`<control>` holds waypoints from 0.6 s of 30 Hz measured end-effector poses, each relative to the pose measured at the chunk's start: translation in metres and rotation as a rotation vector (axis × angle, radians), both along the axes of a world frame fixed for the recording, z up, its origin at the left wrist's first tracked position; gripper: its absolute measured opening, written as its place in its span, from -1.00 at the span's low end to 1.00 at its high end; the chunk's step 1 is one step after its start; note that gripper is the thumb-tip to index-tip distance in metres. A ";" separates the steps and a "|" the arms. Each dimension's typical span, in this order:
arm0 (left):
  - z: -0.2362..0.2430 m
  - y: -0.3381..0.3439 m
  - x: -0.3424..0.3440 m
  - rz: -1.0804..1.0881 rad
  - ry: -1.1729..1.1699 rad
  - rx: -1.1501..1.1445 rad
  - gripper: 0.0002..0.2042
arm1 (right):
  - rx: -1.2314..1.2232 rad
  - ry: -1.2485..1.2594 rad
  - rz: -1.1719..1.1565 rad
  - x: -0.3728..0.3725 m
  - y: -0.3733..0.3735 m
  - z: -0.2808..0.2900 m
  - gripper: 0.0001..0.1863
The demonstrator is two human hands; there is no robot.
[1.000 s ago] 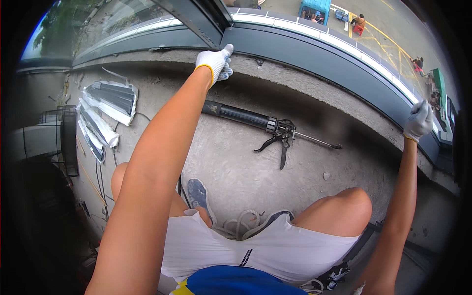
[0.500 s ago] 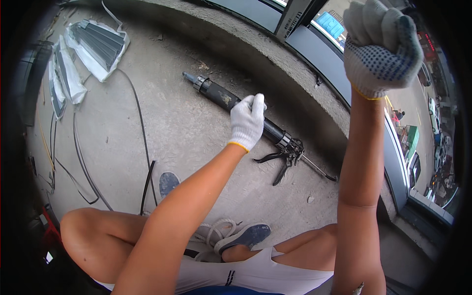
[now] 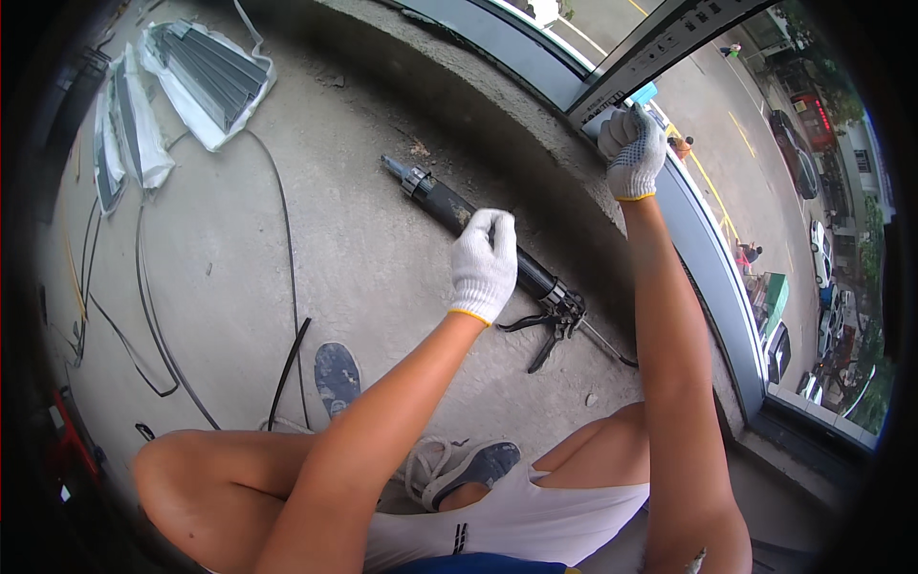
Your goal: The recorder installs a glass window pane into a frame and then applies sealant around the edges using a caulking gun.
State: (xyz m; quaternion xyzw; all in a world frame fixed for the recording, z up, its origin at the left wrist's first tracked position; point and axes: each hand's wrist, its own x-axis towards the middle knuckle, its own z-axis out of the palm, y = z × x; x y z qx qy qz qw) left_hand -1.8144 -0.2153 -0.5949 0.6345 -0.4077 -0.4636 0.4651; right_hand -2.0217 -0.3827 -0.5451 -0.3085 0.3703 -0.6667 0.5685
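Observation:
A black caulking gun (image 3: 443,205) lies slantwise on the concrete floor, its grey nozzle toward the far left and its trigger handle toward me. My left hand (image 3: 485,266), in a white knit glove with a yellow cuff, is in front of the barrel and hides part of it. Its fingers are curled together; whether they touch the gun or pinch something small, I cannot tell. My right hand (image 3: 634,153), in a glove with blue dots on the palm, is at the grey window frame (image 3: 703,225) beside the upright post (image 3: 660,48). Its fingers are closed and any content is hidden.
A rough concrete ledge (image 3: 478,91) runs below the window. Plastic-wrapped grey profiles (image 3: 206,81) lie at the far left, with black strips (image 3: 287,373) on the floor. My shoes (image 3: 338,375) and bent knees are close by. Outside are parked cars and people.
My right hand has come down from its raised place to the window frame by the post. My view has shifted, and my left hand stays near the caulking gun.

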 end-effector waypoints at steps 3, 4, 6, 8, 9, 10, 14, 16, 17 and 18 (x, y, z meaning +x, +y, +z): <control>0.089 -0.088 0.000 0.077 -0.049 -0.438 -0.77 | 0.055 -0.019 -0.040 0.001 0.041 0.022 -0.49; 0.126 -0.118 -0.001 0.044 -0.102 -0.571 -0.69 | 0.055 0.106 0.023 -0.001 0.068 0.031 -0.51; 0.203 -0.169 -0.008 -0.027 -0.293 -1.033 -0.54 | 0.244 0.602 0.194 -0.008 0.126 0.056 -0.60; 0.276 -0.198 -0.031 0.003 -0.400 -1.349 -0.35 | 0.352 1.164 0.476 -0.021 0.175 0.084 -0.76; 0.305 -0.207 -0.041 -0.012 -0.462 -1.402 -0.16 | 0.266 1.424 0.546 -0.032 0.199 0.099 -0.76; 0.328 -0.214 -0.050 -0.024 -0.525 -1.455 0.04 | 0.256 1.579 0.576 -0.040 0.219 0.111 -0.75; 0.361 -0.223 -0.086 0.087 -0.410 -1.620 0.03 | 0.603 1.485 0.284 -0.066 0.294 0.167 -0.78; 0.358 -0.229 -0.089 0.103 -0.472 -1.667 -0.02 | 0.799 1.377 0.138 -0.078 0.333 0.194 -0.78; 0.360 -0.233 -0.092 0.080 -0.397 -1.740 -0.04 | 0.830 1.372 0.094 -0.086 0.352 0.203 -0.78; 0.361 -0.238 -0.095 0.058 -0.318 -1.806 -0.06 | 0.864 1.373 0.061 -0.093 0.372 0.212 -0.77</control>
